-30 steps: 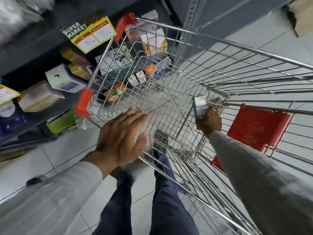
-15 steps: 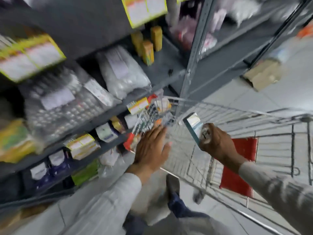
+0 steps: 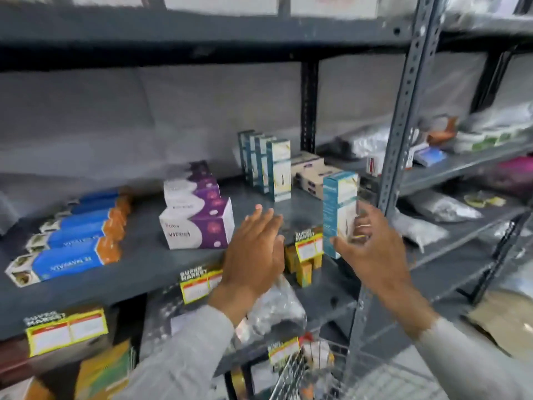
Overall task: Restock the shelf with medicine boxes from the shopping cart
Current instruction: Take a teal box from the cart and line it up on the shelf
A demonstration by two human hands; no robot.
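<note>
Medicine box, tall teal-and-white cardboard carton [image 3: 339, 212], upright in right hand [image 3: 372, 252], thumb on its teal side low down, fingers [image 3: 364, 223] wrapped over the white face, clamped on it; box held at the front edge of the grey metal shelf [image 3: 144, 255], just left of the perforated grey upright post [image 3: 403, 134]. Left hand [image 3: 255, 252] flat, palm down, fingers spread apart, nothing in it, over the shelf's front edge. Behind on same shelf: row of matching teal-and-white upright cartons [image 3: 266, 163], beige flat boxes [image 3: 313, 173] beside them on the right. Left of that a stack of white-and-purple boxes [image 3: 199, 212], then a row of blue-and-orange long boxes [image 3: 75, 243] lying flat. Yellow price tags [image 3: 308, 245] clipped to shelf edges. Small yellow boxes [image 3: 302, 269] on the shelf below. Wire shopping cart [image 3: 291, 376] corner at bottom, blurred
</note>
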